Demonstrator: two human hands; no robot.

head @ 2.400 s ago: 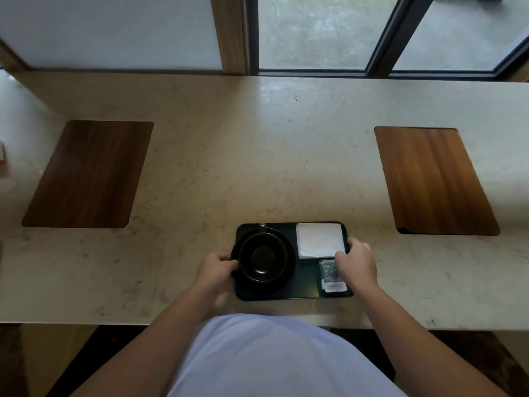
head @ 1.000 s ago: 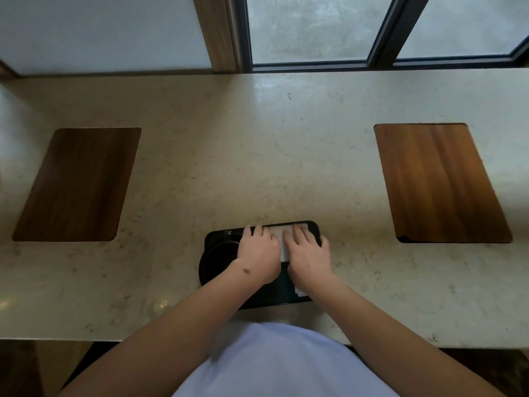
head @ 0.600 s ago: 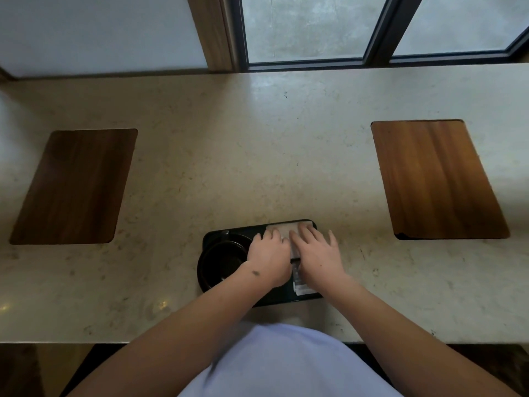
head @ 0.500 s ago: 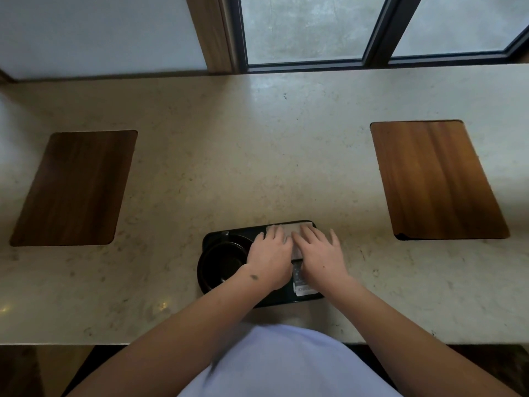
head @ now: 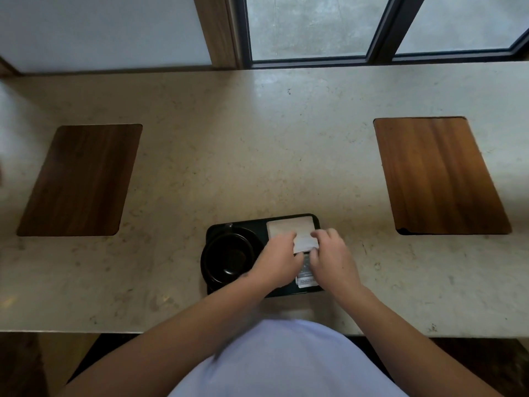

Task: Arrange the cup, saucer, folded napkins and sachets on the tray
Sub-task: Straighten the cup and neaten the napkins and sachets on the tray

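Both hands drawn back toward the napkins' (head: 292, 231) near edge; left hand (head: 279, 260) and right hand (head: 332, 257) seemingly pinch it. Cup (head: 229, 256), sachets (head: 305, 277) already on tray (head: 217, 229); squaring remains.

sachets (head: 305, 277) mostly hidden under right hand (head: 332, 259), print unreadable, napkins' (head: 294, 233) near edge covered by both hands

— what sort of place is this looking like?
— a café or hotel lounge, i'm thinking. a long pale stone surface (head: 257, 156) is running along under big dark-framed windows (head: 309, 27), like a window bar.
— anything else pointing that way?
— two wooden placemats (head: 81, 179) are lying well apart like seat settings, and a black tray (head: 220, 229) is carrying a cup (head: 229, 257), napkins (head: 292, 232) and sachets (head: 305, 277), a coffee service.
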